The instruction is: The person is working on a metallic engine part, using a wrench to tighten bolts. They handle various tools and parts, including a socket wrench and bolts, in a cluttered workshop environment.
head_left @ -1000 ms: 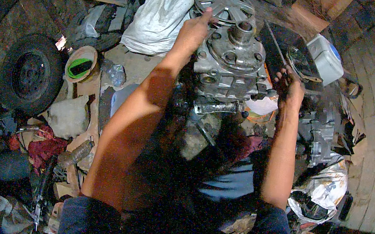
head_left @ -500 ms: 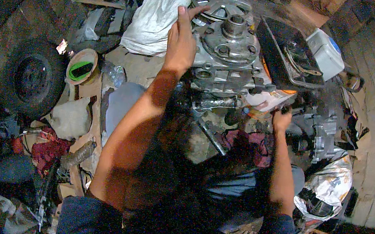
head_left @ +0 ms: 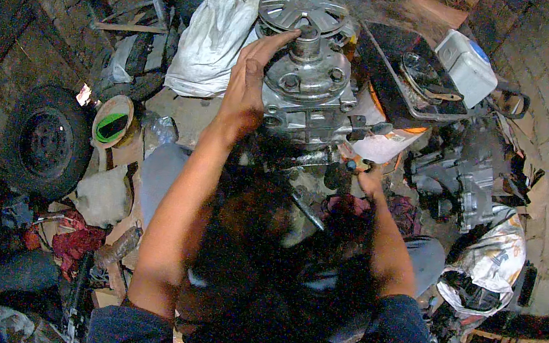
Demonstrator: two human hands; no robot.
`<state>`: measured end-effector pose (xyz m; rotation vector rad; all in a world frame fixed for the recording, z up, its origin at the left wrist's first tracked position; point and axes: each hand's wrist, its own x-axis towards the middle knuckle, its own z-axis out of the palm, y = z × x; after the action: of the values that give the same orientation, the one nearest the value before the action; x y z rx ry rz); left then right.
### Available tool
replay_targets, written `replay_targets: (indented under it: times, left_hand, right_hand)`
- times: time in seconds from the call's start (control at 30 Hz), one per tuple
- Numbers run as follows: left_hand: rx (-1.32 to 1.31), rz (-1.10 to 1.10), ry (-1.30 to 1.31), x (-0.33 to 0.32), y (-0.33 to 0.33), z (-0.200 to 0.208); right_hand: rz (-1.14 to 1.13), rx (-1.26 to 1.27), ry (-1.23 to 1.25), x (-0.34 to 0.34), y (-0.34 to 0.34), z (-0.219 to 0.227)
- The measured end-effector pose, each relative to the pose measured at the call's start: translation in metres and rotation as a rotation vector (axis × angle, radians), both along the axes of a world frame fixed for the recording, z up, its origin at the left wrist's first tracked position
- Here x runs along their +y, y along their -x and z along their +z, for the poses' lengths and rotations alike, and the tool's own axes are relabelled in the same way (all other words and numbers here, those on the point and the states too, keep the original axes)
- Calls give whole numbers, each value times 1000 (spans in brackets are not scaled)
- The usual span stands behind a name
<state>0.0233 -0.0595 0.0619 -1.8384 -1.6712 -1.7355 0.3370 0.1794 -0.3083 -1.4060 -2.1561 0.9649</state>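
Observation:
A grey metal gearbox housing (head_left: pixel 312 78) stands in front of me, a round collar rising from its top. My left hand (head_left: pixel 247 90) is open along the housing's left side, with stretched fingers reaching to the collar. My right hand (head_left: pixel 371 180) is closed near the housing's lower right; a small dark and yellowish piece shows at its fingers, too blurred to name. Below the housing, a metal bar (head_left: pixel 308 211) slants beside a dark red cloth (head_left: pixel 409 215). A silver wheel cover (head_left: pixel 304 9) lies behind the collar.
A black tray (head_left: pixel 394 44) holding round parts sits at the back right beside a white container (head_left: pixel 468 69). Another metal casing (head_left: pixel 459 180) and a white sack (head_left: pixel 498 255) are to the right. Leftward are a white bag (head_left: pixel 212 43), a tyre (head_left: pixel 47 139) and a bowl (head_left: pixel 128 124).
My left hand has come closer to the collar, its fingers now leaning toward it. My right hand has shifted left, away from the second casing and nearer the housing. The view has tilted slightly.

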Motion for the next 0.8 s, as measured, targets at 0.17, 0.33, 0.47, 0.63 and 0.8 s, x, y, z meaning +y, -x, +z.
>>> replay_targets:
  times: [0.17,0.33,0.47,0.63,0.8]
  left_hand:
    - [-71,-120,5,18,-5,-5]
    - [-44,-98,32,8,-10,1]
    - [-33,-98,37,3,-5,-4]
    - [-6,-57,84,-11,4,-5]
    - [-69,-202,-17,30,-24,6]
  right_hand:
    - [102,271,200,-20,-12,-23]
    - [-130,61,-30,-62,5,29]
    - [-146,62,91,-64,20,27]
    - [-129,460,144,-76,43,-25]
    - [-513,1013,396,21,-65,-102]
